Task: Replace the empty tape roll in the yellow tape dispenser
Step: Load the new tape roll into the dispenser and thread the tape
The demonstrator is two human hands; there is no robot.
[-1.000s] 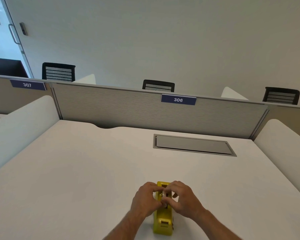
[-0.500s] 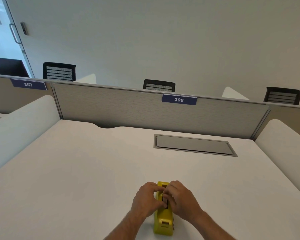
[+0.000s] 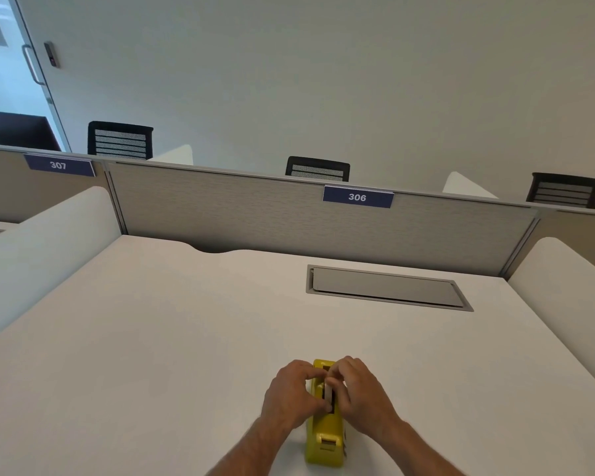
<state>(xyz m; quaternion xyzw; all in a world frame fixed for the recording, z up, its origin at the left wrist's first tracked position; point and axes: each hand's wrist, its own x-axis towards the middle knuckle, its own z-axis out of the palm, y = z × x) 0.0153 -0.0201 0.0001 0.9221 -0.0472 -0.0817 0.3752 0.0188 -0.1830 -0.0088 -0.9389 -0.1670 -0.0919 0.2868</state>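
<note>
The yellow tape dispenser (image 3: 325,438) stands on the white desk (image 3: 172,338) near its front edge, its cutter end toward me. A whitish tape roll (image 3: 328,393) sits edge-on in the dispenser's top slot. My left hand (image 3: 291,393) grips the dispenser's left side with its fingertips on the roll. My right hand (image 3: 363,389) is against the right side, fingers curled over the roll's top. Most of the roll is hidden by my fingers.
A grey recessed cable hatch (image 3: 385,288) lies in the desk at the back right. A grey partition (image 3: 255,214) labelled 306 closes the far edge, with white side dividers (image 3: 42,242) left and right. Black chair backs show beyond it.
Both hands stay at the dispenser's slot with small finger shifts. The whitish roll shows a little more between the fingers than half a second ago.
</note>
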